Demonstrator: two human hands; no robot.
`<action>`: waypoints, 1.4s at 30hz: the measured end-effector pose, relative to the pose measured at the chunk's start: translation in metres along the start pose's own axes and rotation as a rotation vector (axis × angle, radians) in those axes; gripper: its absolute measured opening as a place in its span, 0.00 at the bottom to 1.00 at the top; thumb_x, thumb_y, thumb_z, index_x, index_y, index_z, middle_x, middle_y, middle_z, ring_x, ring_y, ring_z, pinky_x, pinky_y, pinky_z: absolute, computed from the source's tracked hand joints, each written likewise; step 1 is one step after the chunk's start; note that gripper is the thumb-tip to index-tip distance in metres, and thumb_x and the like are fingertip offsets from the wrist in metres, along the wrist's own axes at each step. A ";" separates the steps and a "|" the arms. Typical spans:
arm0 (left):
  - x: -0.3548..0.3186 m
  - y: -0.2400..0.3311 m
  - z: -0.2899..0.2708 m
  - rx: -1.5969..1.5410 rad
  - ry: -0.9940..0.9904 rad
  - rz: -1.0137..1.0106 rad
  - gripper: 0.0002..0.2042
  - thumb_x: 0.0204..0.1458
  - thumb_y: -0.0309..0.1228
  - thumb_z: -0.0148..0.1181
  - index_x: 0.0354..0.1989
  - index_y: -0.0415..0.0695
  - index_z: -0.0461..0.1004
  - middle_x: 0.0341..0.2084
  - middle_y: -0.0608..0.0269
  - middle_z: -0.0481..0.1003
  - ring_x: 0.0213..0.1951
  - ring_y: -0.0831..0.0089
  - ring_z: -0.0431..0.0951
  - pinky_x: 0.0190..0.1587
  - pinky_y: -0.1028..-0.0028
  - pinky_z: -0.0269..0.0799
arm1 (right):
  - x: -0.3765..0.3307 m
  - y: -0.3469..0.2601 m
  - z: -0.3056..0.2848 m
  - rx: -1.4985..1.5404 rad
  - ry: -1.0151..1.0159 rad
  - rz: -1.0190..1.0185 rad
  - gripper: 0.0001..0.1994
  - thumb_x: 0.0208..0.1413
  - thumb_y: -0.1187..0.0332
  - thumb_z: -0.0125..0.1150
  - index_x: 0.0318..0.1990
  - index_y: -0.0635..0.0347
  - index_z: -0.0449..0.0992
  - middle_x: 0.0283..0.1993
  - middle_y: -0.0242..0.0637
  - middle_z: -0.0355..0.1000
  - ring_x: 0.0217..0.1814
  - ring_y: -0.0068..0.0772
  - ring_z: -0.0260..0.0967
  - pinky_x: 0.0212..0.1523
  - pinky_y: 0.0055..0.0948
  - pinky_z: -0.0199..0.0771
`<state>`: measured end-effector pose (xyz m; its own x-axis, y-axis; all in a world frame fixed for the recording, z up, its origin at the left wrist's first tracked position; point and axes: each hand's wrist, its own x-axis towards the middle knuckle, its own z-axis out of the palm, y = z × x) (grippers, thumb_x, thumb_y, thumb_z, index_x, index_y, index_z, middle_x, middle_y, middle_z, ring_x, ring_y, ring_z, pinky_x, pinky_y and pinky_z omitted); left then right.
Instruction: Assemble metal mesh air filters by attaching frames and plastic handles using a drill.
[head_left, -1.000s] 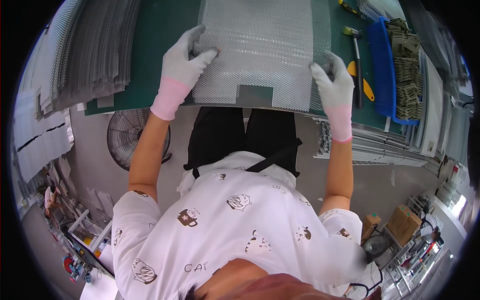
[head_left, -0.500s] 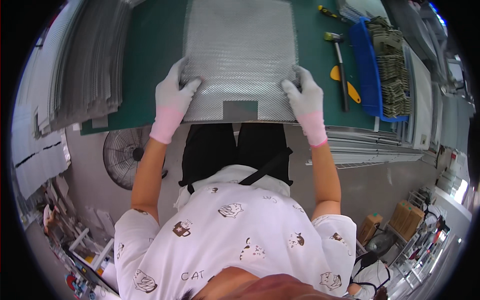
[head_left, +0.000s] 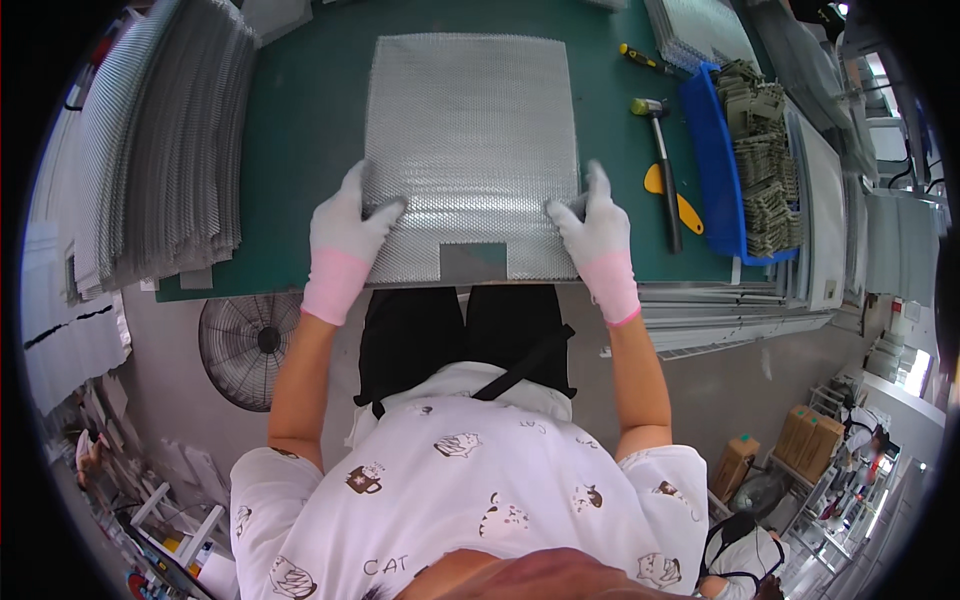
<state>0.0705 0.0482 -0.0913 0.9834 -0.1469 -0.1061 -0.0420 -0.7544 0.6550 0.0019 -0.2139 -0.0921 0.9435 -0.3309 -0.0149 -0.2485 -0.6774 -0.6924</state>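
A silvery mesh sheet (head_left: pixel 470 130), perhaps several stacked together, lies flat on the green tabletop, with its near edge along the table's front edge. A plain grey rectangle (head_left: pixel 473 262) shows at the middle of that edge. My left hand (head_left: pixel 350 225), in a white glove with a pink cuff, holds the sheet's left edge, thumb on top and fingers along the side. On the opposite edge my right hand (head_left: pixel 597 225), gloved alike, has its thumb over the mesh and its fingers pointing away from me. The undersides of both grips are hidden.
Tall stacks of mesh sheets (head_left: pixel 190 150) stand at the left. To the right lie a hammer (head_left: pixel 664 180), a yellow-handled tool (head_left: pixel 640 56) and a yellow scraper-like tool (head_left: pixel 688 213). Beyond them, a blue bin (head_left: pixel 715 160) holds metal pieces (head_left: pixel 765 150). A fan (head_left: pixel 255 345) stands below the table.
The view has tilted, so table, sheet and hands all appear lower and the sheet's far edge now shows. Both hands stay at the sheet's sides.
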 end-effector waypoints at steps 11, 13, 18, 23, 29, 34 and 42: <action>0.025 0.010 0.003 0.416 -0.047 0.739 0.09 0.41 0.28 0.57 0.32 0.50 0.76 0.35 0.67 0.73 0.43 0.66 0.72 0.51 0.61 0.62 | 0.114 -0.040 -0.024 -0.432 -0.377 -0.498 0.19 0.42 0.57 0.64 0.38 0.62 0.78 0.43 0.46 0.70 0.47 0.45 0.67 0.50 0.39 0.67; 0.028 0.012 -0.004 0.452 -0.130 0.731 0.10 0.40 0.28 0.58 0.34 0.50 0.77 0.33 0.67 0.73 0.42 0.66 0.72 0.51 0.61 0.61 | 0.182 -0.086 -0.003 0.205 -0.342 -0.335 0.26 0.47 0.55 0.64 0.47 0.70 0.71 0.44 0.45 0.71 0.44 0.37 0.71 0.47 0.31 0.70; 0.037 0.013 -0.002 0.410 -0.118 0.730 0.07 0.41 0.30 0.58 0.31 0.50 0.76 0.30 0.67 0.73 0.38 0.66 0.73 0.49 0.62 0.63 | 0.312 -0.151 0.095 0.394 -0.174 0.136 0.23 0.50 0.64 0.66 0.46 0.76 0.70 0.40 0.45 0.72 0.40 0.37 0.72 0.42 0.24 0.74; 0.052 0.022 0.008 0.338 -0.019 0.797 0.05 0.43 0.32 0.57 0.29 0.51 0.75 0.27 0.69 0.73 0.37 0.68 0.73 0.47 0.64 0.63 | 0.399 -0.175 0.071 0.982 0.057 -0.726 0.18 0.45 0.82 0.61 0.47 0.67 0.73 0.41 0.40 0.75 0.37 0.34 0.73 0.45 0.32 0.77; 0.049 0.011 0.005 0.262 -0.034 0.703 0.08 0.42 0.30 0.57 0.32 0.45 0.74 0.29 0.64 0.75 0.37 0.65 0.73 0.44 0.63 0.64 | 0.322 -0.192 0.031 1.700 -0.518 -0.293 0.13 0.49 0.79 0.58 0.44 0.63 0.71 0.35 0.40 0.72 0.36 0.34 0.71 0.37 0.30 0.72; 0.004 0.012 -0.034 0.021 0.242 0.897 0.06 0.39 0.26 0.56 0.27 0.42 0.70 0.28 0.63 0.73 0.36 0.68 0.73 0.39 0.63 0.66 | 0.200 -0.149 -0.015 1.510 -0.455 -0.496 0.20 0.45 0.78 0.59 0.49 0.62 0.69 0.46 0.41 0.69 0.37 0.32 0.69 0.40 0.31 0.70; 0.028 -0.004 -0.076 -0.977 0.149 0.210 0.29 0.57 0.46 0.53 0.57 0.31 0.62 0.52 0.50 0.68 0.51 0.71 0.69 0.54 0.74 0.63 | 0.052 -0.036 -0.036 1.383 -0.469 -0.267 0.41 0.43 0.78 0.63 0.66 0.61 0.49 0.62 0.40 0.61 0.38 0.22 0.62 0.40 0.23 0.65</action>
<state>0.1114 0.0957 -0.0404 0.9875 -0.0845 0.1330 -0.1202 0.1421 0.9825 0.0525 -0.2304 -0.0418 0.9763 0.1188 0.1808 0.0861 0.5532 -0.8286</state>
